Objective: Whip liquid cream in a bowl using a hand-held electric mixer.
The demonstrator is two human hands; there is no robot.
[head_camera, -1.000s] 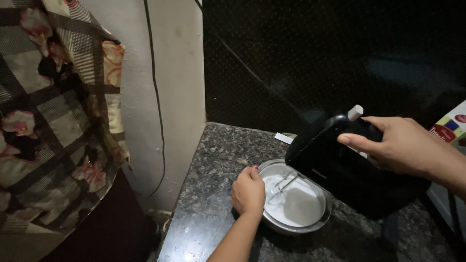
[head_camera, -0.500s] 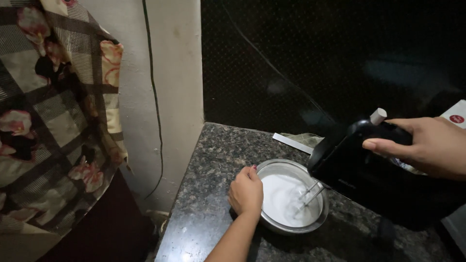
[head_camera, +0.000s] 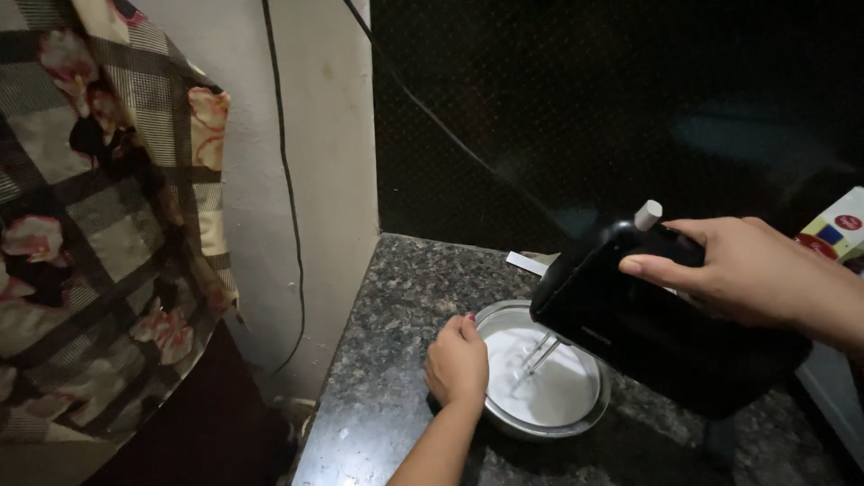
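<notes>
Where the speckled granite worktop [head_camera: 396, 360] runs nearest the camera, the left hand [head_camera: 457, 362] is closed over the near left rim of a round steel bowl [head_camera: 589, 416], fingers curled on the edge and the forearm coming up from the bottom of the view. White, creamy mixture [head_camera: 558, 387] fills the bowl, which sits flat on the worktop. Two metal beaters [head_camera: 538, 356] dip into it at a slant, their tips in the white. They hang from a black electric hand mixer [head_camera: 657, 324], tilted with its nose down toward the bowl. The right hand [head_camera: 747, 270] grips the mixer from above, fingers wrapped over its top beside a small white button [head_camera: 647, 214]. Behind the bowl a flat white strip [head_camera: 526, 263] lies on the worktop near the dark tiled wall [head_camera: 585, 108]. A black cord [head_camera: 423, 99] slopes across that wall. At far right a colourful carton [head_camera: 837, 229] shows; at left a checked floral cloth [head_camera: 99, 225] hangs beside a pale wall [head_camera: 319, 162].
</notes>
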